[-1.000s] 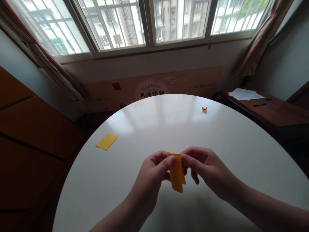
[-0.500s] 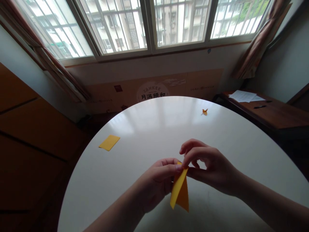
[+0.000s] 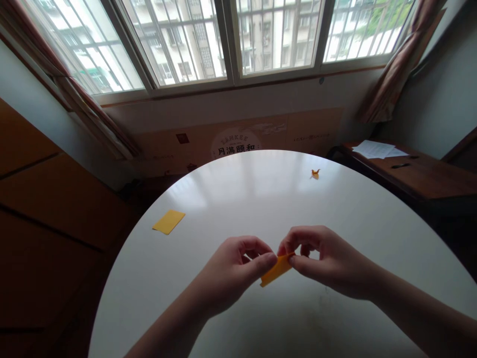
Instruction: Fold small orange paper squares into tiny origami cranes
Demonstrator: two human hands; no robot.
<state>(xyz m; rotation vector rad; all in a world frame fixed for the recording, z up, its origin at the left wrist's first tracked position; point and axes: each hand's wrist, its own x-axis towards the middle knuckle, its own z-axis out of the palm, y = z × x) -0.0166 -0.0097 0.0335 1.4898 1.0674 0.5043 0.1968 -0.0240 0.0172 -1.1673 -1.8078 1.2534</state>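
Between my two hands, above the near part of the white round table (image 3: pixel 223 209), is a folded sheet of orange-yellow paper (image 3: pixel 276 271). My left hand (image 3: pixel 238 273) pinches its left side with thumb and fingers. The right hand (image 3: pixel 324 258) grips the upper right corner, its thumb in front and its fingertips behind. Part of the paper is hidden by my fingers. A flat yellow stack of paper (image 3: pixel 169 222) lies on the table to the left. Farther off at the right rests a small folded orange paper figure (image 3: pixel 315 173).
A brown side table (image 3: pixel 439 171) at the right bears white paper sheets (image 3: pixel 378 149) and a dark pen (image 3: pixel 401 165). Beyond the round table are a printed cardboard panel (image 3: pixel 272 127) and barred windows. Brown cabinets (image 3: pixel 55 209) stand at the left.
The orange-yellow paper, hanging down with two flaps apart before, now shows as a shorter slanted strip. My left hand has turned over it, and the right hand's fingers have come lower.
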